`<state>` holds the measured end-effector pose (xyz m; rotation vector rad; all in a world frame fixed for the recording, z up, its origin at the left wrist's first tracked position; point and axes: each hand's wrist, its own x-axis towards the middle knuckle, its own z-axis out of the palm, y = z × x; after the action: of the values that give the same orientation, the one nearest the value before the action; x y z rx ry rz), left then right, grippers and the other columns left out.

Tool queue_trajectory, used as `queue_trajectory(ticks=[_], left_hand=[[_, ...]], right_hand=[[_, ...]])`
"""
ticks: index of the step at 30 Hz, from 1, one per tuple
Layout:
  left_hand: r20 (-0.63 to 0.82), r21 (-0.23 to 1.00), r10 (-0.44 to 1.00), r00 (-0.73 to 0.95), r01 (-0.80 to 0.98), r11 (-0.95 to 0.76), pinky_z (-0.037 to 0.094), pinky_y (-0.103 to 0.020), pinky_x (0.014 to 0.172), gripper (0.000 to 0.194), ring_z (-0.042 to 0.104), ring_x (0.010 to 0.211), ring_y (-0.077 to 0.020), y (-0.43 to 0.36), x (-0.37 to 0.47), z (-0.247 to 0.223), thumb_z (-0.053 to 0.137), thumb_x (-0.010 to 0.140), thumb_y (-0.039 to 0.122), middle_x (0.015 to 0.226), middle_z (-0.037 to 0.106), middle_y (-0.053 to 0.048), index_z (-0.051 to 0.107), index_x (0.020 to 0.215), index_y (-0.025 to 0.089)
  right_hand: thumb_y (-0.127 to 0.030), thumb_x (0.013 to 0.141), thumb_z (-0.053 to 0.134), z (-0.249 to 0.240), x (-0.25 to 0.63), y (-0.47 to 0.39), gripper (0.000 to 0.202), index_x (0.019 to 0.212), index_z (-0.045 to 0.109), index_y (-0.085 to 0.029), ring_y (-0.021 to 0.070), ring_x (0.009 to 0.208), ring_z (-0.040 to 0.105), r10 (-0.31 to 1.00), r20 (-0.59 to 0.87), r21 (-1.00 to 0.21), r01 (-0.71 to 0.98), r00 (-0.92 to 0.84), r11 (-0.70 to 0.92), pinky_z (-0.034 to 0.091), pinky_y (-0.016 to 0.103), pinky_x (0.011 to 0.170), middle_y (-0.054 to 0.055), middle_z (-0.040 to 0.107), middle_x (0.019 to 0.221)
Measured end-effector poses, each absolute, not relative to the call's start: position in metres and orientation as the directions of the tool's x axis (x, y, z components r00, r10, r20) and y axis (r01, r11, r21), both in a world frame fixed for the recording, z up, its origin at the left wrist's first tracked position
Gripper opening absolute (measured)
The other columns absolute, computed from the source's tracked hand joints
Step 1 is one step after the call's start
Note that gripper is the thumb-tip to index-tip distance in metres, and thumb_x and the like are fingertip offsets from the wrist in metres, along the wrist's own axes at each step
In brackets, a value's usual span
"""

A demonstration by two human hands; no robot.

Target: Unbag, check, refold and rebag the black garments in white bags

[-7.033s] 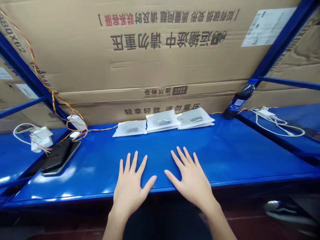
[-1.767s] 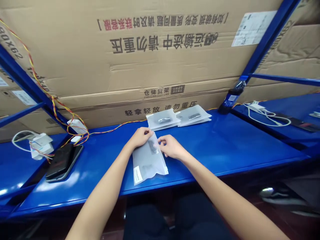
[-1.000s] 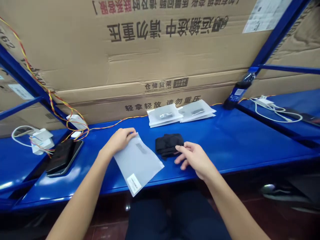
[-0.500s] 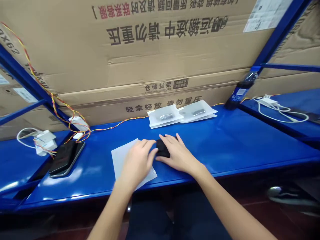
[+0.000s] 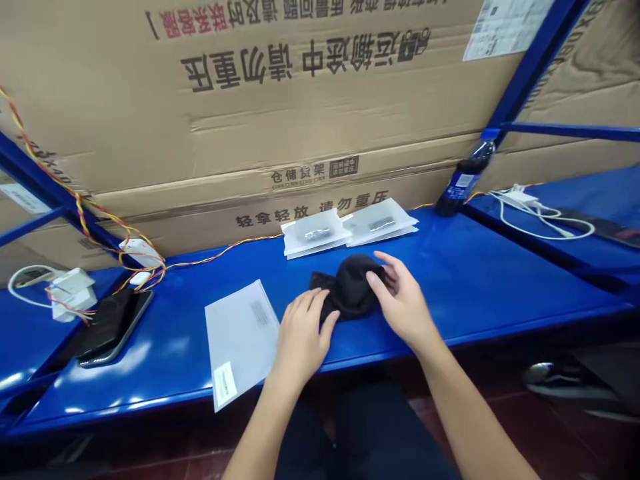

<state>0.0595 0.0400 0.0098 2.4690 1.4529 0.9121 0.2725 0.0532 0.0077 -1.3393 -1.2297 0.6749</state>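
A soft black cloth piece (image 5: 355, 287), partly unfolded, lies on the blue shelf (image 5: 425, 293) between my hands. I cannot make out whether it is a garment. My left hand (image 5: 306, 330) presses on its left end, fingers and thumb closed round the fabric. With thumb and fingers, my right hand (image 5: 403, 297) pinches the raised, rounded right part; the fingertips are partly hidden. Left of my left hand lies a flat frosted plastic bag (image 5: 240, 333) with a white label, its near corner over the shelf's front edge.
Frosted packets (image 5: 317, 233) with dark contents lie at the back against the cardboard box (image 5: 300, 120). A dark drink bottle (image 5: 463, 180) stands by the right post. Stacked black devices (image 5: 110, 323), white adapters (image 5: 75, 293) and red-yellow wires (image 5: 80, 207) are at left.
The small folded black cloth has been spread wider. My right hand moved right with its edge. My left hand left the frosted bag's area and now lies on the cloth; the view shifted slightly.
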Motion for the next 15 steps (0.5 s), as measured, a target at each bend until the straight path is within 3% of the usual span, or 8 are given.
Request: queue_trajectory(ticks=[3, 6, 8, 10, 12, 15], left_hand=[[0.439, 0.359, 0.819, 0.369, 0.764, -0.536, 0.056, -0.054, 0.111, 0.035, 0.066, 0.132, -0.0325, 0.039, 0.057, 0.005, 0.06, 0.106, 0.034, 0.138, 0.072, -0.013, 0.065, 0.138, 0.023], [0.433, 0.33, 0.803, 0.409, 0.758, -0.563, 0.058, -0.054, 0.108, 0.04, 0.067, 0.129, -0.0334, 0.037, 0.053, 0.008, 0.064, 0.104, 0.037, 0.138, 0.072, -0.015, 0.064, 0.141, 0.023], [0.42, 0.305, 0.797, 0.433, 0.76, -0.574, 0.058, -0.054, 0.106, 0.042, 0.068, 0.127, -0.0343, 0.037, 0.052, 0.012, 0.067, 0.102, 0.04, 0.136, 0.072, -0.015, 0.065, 0.14, 0.022], [0.416, 0.283, 0.795, 0.442, 0.768, -0.575, 0.06, -0.053, 0.104, 0.039, 0.069, 0.125, -0.0342, 0.038, 0.05, 0.014, 0.067, 0.102, 0.041, 0.132, 0.074, -0.015, 0.067, 0.137, 0.022], [0.426, 0.27, 0.791, 0.44, 0.772, -0.575, 0.061, -0.051, 0.103, 0.036, 0.071, 0.122, -0.0329, 0.038, 0.047, 0.015, 0.064, 0.104, 0.04, 0.129, 0.075, -0.014, 0.068, 0.136, 0.024], [0.453, 0.246, 0.783, 0.426, 0.784, -0.57, 0.061, -0.049, 0.103, 0.035, 0.072, 0.121, -0.0315, 0.034, 0.038, 0.013, 0.059, 0.106, 0.038, 0.127, 0.076, -0.013, 0.067, 0.138, 0.025]], right_hand=[[-0.04, 0.093, 0.06, -0.002, 0.299, 0.036, 0.06, 0.149, 0.056, -0.019, 0.0408, 0.137, 0.06, 0.882, 0.33, -0.807, 0.585, 0.336, 0.079, 0.048, 0.065, 0.115, 0.021, 0.067, 0.141], [-0.037, 0.092, 0.062, -0.001, 0.298, 0.028, 0.073, 0.162, 0.043, -0.024, 0.0388, 0.154, 0.044, 0.88, 0.457, -0.659, 0.714, 0.13, 0.237, 0.04, 0.063, 0.124, 0.016, 0.053, 0.161], [-0.037, 0.094, 0.063, 0.003, 0.287, 0.032, 0.07, 0.16, 0.047, -0.025, 0.038, 0.157, 0.04, 0.882, 0.47, -0.605, 0.726, -0.007, 0.328, 0.033, 0.065, 0.128, 0.013, 0.052, 0.163], [-0.037, 0.096, 0.062, 0.008, 0.279, 0.041, 0.055, 0.149, 0.06, -0.024, 0.0386, 0.148, 0.051, 0.889, 0.455, -0.606, 0.713, -0.052, 0.353, 0.035, 0.067, 0.126, 0.014, 0.063, 0.152], [-0.036, 0.097, 0.06, 0.011, 0.279, 0.049, 0.039, 0.132, 0.071, -0.024, 0.0361, 0.131, 0.065, 0.894, 0.447, -0.667, 0.662, -0.011, 0.342, 0.046, 0.062, 0.118, 0.013, 0.074, 0.135], [-0.039, 0.095, 0.062, 0.012, 0.295, 0.055, 0.031, 0.119, 0.075, -0.024, 0.0306, 0.108, 0.073, 0.872, 0.439, -0.8, 0.536, 0.216, 0.27, 0.058, 0.051, 0.102, 0.011, 0.079, 0.116]])
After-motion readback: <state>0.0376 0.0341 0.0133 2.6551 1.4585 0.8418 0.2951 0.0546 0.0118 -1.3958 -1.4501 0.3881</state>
